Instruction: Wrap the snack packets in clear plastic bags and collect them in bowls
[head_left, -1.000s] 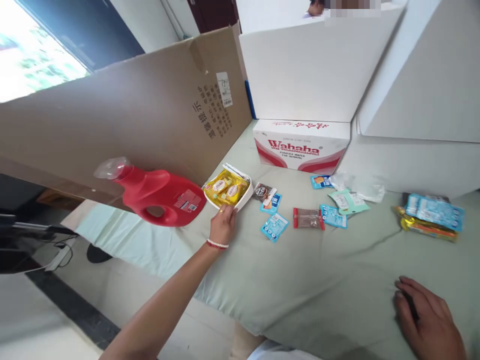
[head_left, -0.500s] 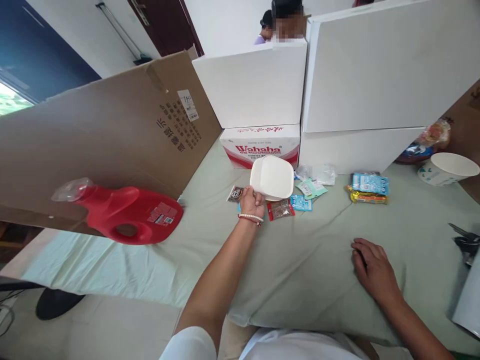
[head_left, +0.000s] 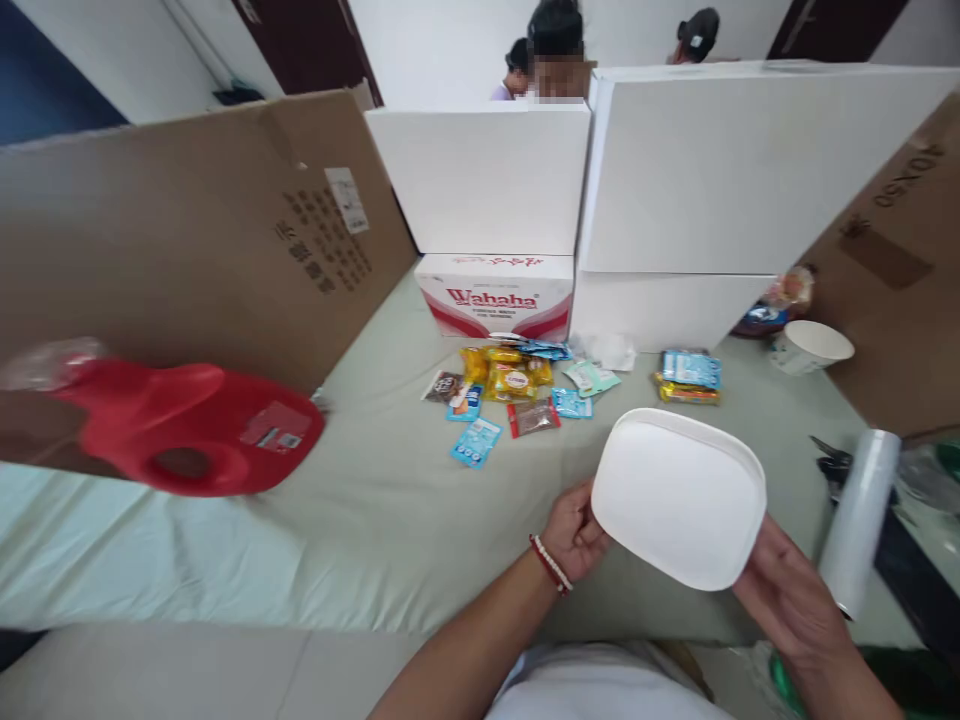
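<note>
A white plastic container [head_left: 679, 505] with rounded corners is held up over the near part of the table, its broad white face toward me. My left hand [head_left: 576, 532] pinches its left edge, a beaded bracelet on the wrist. At the lower right edge, my right hand [head_left: 795, 585] grips it with the fingers partly hidden behind. Beyond the container lie yellow snack packets [head_left: 514, 380], a red-edged brown packet [head_left: 535, 418], a dark packet [head_left: 442, 387] and several blue sachets [head_left: 477, 442]. A pale green sachet [head_left: 591, 378] lies to their right.
A red jug [head_left: 202, 430] lies at the left by a cardboard panel [head_left: 225, 230]. White boxes [head_left: 675, 170] and a Wahaha carton [head_left: 495, 298] wall the back. On the right are more stacked packets [head_left: 688, 377], a paper tub [head_left: 810, 348] and a plastic film roll [head_left: 859, 520]. People are behind.
The white container has come from the snack packets toward me and to the right, uncovering yellow packets. My right hand has left the table and taken hold of it too. The view has shifted right.
</note>
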